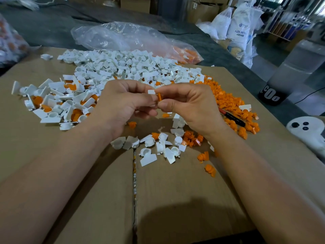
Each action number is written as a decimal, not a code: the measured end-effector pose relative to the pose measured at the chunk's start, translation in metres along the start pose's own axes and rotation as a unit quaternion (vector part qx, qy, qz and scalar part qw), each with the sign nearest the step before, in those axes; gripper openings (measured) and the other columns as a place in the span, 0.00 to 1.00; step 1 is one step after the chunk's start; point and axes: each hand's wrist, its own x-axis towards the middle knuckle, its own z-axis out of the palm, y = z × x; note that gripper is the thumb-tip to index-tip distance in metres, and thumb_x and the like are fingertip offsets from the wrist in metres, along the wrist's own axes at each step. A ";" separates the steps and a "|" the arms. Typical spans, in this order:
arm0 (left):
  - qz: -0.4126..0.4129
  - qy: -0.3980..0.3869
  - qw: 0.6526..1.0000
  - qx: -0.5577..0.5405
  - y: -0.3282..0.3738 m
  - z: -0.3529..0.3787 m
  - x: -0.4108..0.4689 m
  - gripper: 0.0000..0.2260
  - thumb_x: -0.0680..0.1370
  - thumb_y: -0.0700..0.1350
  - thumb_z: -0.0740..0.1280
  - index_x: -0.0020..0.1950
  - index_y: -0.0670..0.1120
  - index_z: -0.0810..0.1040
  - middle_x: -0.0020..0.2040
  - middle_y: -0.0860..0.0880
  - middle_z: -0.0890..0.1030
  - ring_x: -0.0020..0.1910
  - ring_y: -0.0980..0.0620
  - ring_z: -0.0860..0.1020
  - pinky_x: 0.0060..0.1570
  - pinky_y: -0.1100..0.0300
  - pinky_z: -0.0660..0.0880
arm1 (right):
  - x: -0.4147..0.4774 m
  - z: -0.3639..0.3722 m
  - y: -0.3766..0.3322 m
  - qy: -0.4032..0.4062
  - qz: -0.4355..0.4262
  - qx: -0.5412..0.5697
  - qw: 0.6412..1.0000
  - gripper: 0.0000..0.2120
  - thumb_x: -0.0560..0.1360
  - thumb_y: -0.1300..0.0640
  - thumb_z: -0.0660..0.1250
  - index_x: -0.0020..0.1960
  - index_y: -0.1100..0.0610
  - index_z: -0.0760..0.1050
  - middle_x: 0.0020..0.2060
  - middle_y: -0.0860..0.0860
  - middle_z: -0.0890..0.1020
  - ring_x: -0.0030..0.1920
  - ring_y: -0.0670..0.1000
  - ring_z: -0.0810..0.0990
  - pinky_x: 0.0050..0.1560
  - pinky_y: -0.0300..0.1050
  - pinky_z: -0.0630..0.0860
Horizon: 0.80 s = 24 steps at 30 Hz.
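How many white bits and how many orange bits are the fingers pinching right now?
white piece, pinched by the left hand: 1
orange piece, pinched by the right hand: 1
Total: 2

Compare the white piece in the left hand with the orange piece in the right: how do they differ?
Colour: the white piece is white, the orange piece bright orange.
Shape: the white piece shows a flat, squared tab; the orange piece looks narrow and stands upright.
Hold: the left hand pinches the white piece, the right hand the orange piece.
Both are small plastic parts, partly hidden in the grip, held close together.
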 end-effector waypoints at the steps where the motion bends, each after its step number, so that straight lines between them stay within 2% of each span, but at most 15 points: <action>1: -0.001 0.001 1.000 -0.004 0.000 0.000 0.000 0.05 0.70 0.32 0.69 0.39 0.42 0.78 0.26 0.48 0.80 0.24 0.54 0.79 0.24 0.67 0.73 | 0.000 0.000 0.000 0.001 -0.002 0.001 1.000 0.18 0.68 0.70 0.70 0.56 0.61 0.75 0.44 0.56 0.82 0.46 0.52 0.82 0.51 0.47 0.79; 10: -0.008 0.012 1.000 0.001 0.001 0.003 -0.001 0.06 0.70 0.32 0.69 0.38 0.41 0.78 0.25 0.47 0.80 0.23 0.54 0.78 0.24 0.67 0.73 | -0.001 0.000 -0.001 -0.005 -0.005 0.011 1.000 0.17 0.68 0.71 0.69 0.56 0.63 0.75 0.44 0.56 0.82 0.45 0.50 0.82 0.50 0.44 0.79; 14: -0.014 0.017 1.000 -0.022 0.003 0.002 0.001 0.06 0.70 0.32 0.69 0.37 0.42 0.78 0.26 0.47 0.80 0.23 0.54 0.77 0.23 0.67 0.72 | 0.000 -0.004 -0.001 -0.030 0.025 0.043 0.998 0.18 0.72 0.72 0.64 0.60 0.60 0.71 0.43 0.53 0.81 0.41 0.44 0.82 0.46 0.39 0.79; 16: -0.015 0.017 0.999 -0.027 0.003 0.002 0.001 0.06 0.70 0.32 0.69 0.37 0.42 0.78 0.26 0.47 0.80 0.23 0.55 0.77 0.23 0.68 0.72 | 0.001 -0.005 -0.001 -0.032 0.042 0.054 0.997 0.17 0.74 0.72 0.61 0.61 0.60 0.70 0.42 0.55 0.81 0.39 0.44 0.81 0.44 0.38 0.79; 24: -0.024 0.015 0.999 -0.020 0.001 0.001 0.003 0.05 0.69 0.32 0.70 0.38 0.41 0.79 0.26 0.46 0.80 0.23 0.54 0.77 0.24 0.67 0.72 | 0.001 -0.003 -0.001 -0.016 0.053 0.079 0.995 0.13 0.73 0.70 0.64 0.54 0.57 0.76 0.38 0.55 0.82 0.36 0.45 0.82 0.39 0.37 0.80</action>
